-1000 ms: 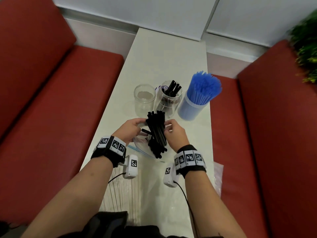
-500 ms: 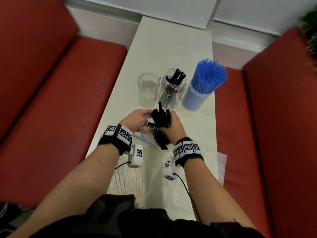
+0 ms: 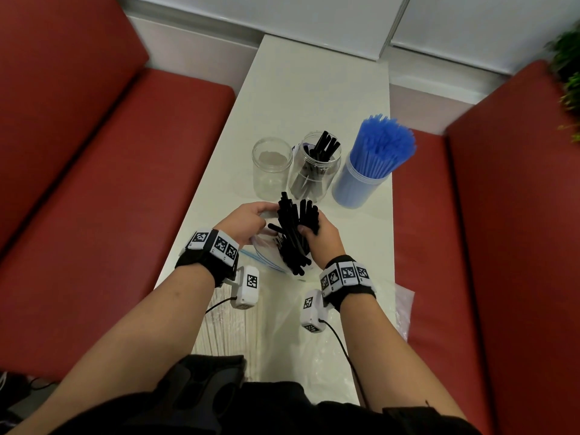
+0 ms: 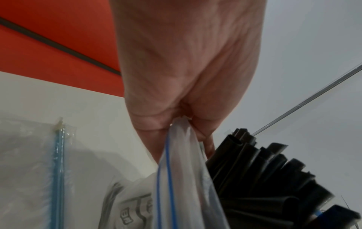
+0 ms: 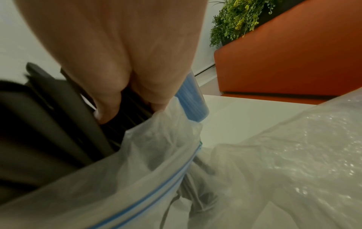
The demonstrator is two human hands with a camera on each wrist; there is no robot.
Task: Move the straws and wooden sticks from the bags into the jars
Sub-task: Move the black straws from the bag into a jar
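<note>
My right hand point(image 3: 315, 233) grips a bundle of black straws point(image 3: 293, 230) standing half out of a clear zip bag point(image 3: 266, 249); its fingers point(image 5: 109, 108) curl round the straws point(image 5: 58, 108). My left hand point(image 3: 248, 221) pinches the bag's blue-striped rim point(image 4: 176, 147) beside the straws point(image 4: 264, 178). Behind the hands stand an empty clear jar point(image 3: 271, 166), a jar holding several black straws point(image 3: 315, 166), and a jar packed with blue straws point(image 3: 373, 164).
A bag of wooden sticks point(image 3: 232, 328) lies on the white table point(image 3: 314, 89) under my left forearm. Crumpled clear plastic point(image 5: 293, 155) lies at the near right. Red benches point(image 3: 94, 183) flank the table, and a plant point(image 5: 239, 20) stands at the far right.
The bundle of black straws has been gathered tighter in my right hand and sits lower towards the bag. My left hand has shifted to the bag's rim.
</note>
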